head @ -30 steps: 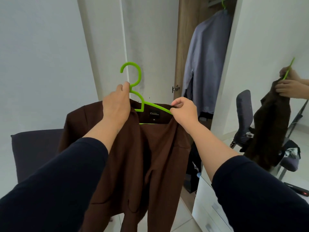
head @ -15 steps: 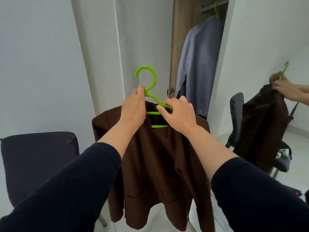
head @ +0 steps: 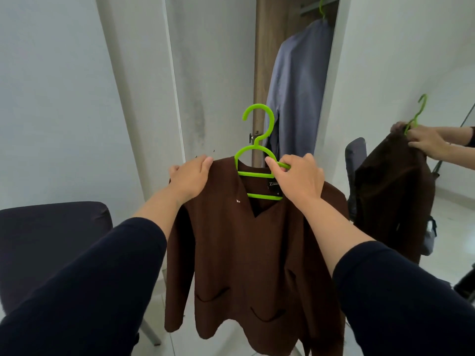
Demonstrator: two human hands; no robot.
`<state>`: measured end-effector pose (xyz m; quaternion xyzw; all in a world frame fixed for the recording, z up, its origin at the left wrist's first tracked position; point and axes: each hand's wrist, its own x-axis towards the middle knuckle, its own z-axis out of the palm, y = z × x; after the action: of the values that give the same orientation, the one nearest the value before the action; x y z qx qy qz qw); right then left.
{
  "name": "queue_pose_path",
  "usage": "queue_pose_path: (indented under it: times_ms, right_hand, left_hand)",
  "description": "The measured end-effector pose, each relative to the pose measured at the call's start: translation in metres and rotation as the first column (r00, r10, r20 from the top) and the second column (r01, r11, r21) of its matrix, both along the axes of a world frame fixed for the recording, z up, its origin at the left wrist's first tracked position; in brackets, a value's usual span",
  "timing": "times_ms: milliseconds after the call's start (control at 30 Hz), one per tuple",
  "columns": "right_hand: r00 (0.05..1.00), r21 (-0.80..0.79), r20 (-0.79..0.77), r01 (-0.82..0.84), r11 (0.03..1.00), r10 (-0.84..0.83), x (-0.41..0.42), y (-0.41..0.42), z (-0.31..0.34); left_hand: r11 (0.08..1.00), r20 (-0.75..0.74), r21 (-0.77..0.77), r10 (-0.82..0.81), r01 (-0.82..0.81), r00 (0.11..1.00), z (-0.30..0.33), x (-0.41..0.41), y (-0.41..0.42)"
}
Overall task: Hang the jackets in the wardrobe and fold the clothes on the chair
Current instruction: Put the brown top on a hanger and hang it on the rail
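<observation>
Brown jacket (head: pixel 246 253) held up before the wardrobe opening (head: pixel 295 73) on green hanger (head: pixel 257 160). Left hand (head: pixel 191 176) grips the shoulder; right hand (head: pixel 299 178) pinches the hanger arm. Cloth judged soft, light, slide-prone; best carried by the hook.

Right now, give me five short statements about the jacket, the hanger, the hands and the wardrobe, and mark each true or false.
1. The brown jacket is on a green hanger. True.
2. The right hand hangs free and holds nothing. False: it grips the hanger's right arm at the collar.
3. The left hand holds the jacket's left shoulder. True.
4. The green hanger's hook is already over the wardrobe rail. False: the hook is in the air, well below the rail.
5. A grey-blue garment hangs inside the wardrobe on its own green hanger. True.
</observation>
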<state>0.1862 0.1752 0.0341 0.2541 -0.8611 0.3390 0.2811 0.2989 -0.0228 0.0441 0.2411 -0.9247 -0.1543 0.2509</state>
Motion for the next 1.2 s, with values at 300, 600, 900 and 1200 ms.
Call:
queue_pose_path:
  times_ms: [300, 600, 900, 1200]
  right_hand:
    - [0.996, 0.017, -0.043, -0.075, 0.997, 0.076, -0.008, 0.003, 0.003]
    - [0.997, -0.125, 0.013, -0.078, 0.989, 0.08, -0.006, -0.008, 0.017]
    - [0.99, -0.037, -0.075, -0.118, 0.992, 0.115, -0.025, 0.004, 0.031]
    - [0.996, 0.209, 0.027, -0.092, 0.974, 0.088, -0.081, 0.037, 0.026]
  left_hand:
    - [0.978, -0.216, 0.183, 0.138, -0.098, 0.967, 0.004, 0.003, -0.014]
    - [0.962, -0.041, -0.271, -0.056, 0.043, 0.998, 0.011, 0.004, -0.015]
    - [0.954, -0.167, -0.278, -0.163, 0.112, 0.972, 0.01, -0.032, 0.01]
    - [0.983, -0.206, -0.177, -0.084, 0.048, 0.975, 0.015, -0.074, -0.008]
